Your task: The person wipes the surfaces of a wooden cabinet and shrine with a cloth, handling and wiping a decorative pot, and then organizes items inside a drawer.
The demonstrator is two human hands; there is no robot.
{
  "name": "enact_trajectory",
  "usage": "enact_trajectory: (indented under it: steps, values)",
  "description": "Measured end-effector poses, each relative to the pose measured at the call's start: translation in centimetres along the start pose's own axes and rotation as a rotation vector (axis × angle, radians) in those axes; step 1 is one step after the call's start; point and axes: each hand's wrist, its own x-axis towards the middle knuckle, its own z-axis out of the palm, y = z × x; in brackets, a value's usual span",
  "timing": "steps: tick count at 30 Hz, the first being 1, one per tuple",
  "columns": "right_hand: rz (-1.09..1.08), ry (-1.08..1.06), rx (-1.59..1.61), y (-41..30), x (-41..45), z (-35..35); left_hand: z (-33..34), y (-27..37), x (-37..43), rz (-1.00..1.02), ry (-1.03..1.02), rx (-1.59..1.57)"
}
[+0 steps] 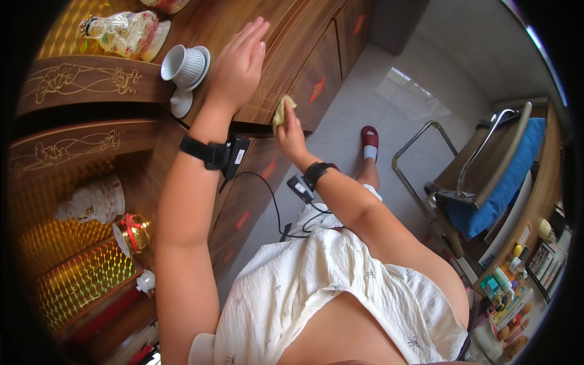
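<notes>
My left hand is stretched out flat over the edge of a carved wooden altar cabinet, fingers straight, nothing visible in it. Whether its palm touches the wood is hidden. Close beside it is a white lidless cup with fine dark writing, on a saucer; its white knobbed lid lies next to it. Lower and to the right, my right hand grips a crumpled yellowish cloth near the cabinet's front corner. Each wrist wears a strapped black device with a cable.
Porcelain figurines stand on the cabinet, near a gold jar with a red ribbon. Red paper decorations mark the doors. Behind, a metal-framed chair holds a blue cushion, beside a cluttered desk. Grey tile floor lies between.
</notes>
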Motion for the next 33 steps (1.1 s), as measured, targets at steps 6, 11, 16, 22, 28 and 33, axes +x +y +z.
enact_trajectory:
  steps: [6, 11, 16, 22, 28, 33]
  values:
    - [0.292, -0.173, 0.412, 3.0, 0.7, -2.2, 1.0, 0.2, 0.3, 0.139, 0.106, 0.187]
    - [0.225, -0.020, 0.985, -6.6, 12.2, -9.0, 0.5, 2.5, -3.4, 0.040, 0.078, 0.562]
    - [0.206, -0.068, 0.526, -11.1, 9.1, -2.3, -3.3, 5.9, -12.1, -0.188, 0.206, 0.291]
    - [0.299, -0.292, 0.576, -11.4, -2.3, -2.8, -11.1, 8.2, -26.8, -0.426, 0.330, 0.362]
    - [-0.763, -0.433, -0.033, -25.9, -0.1, -0.2, -16.4, 6.6, -36.0, -0.660, 0.468, 0.662]
    - [-1.051, -0.388, -0.842, -23.6, 3.6, 9.2, -14.6, 4.5, -36.3, -0.696, 0.520, 0.648]
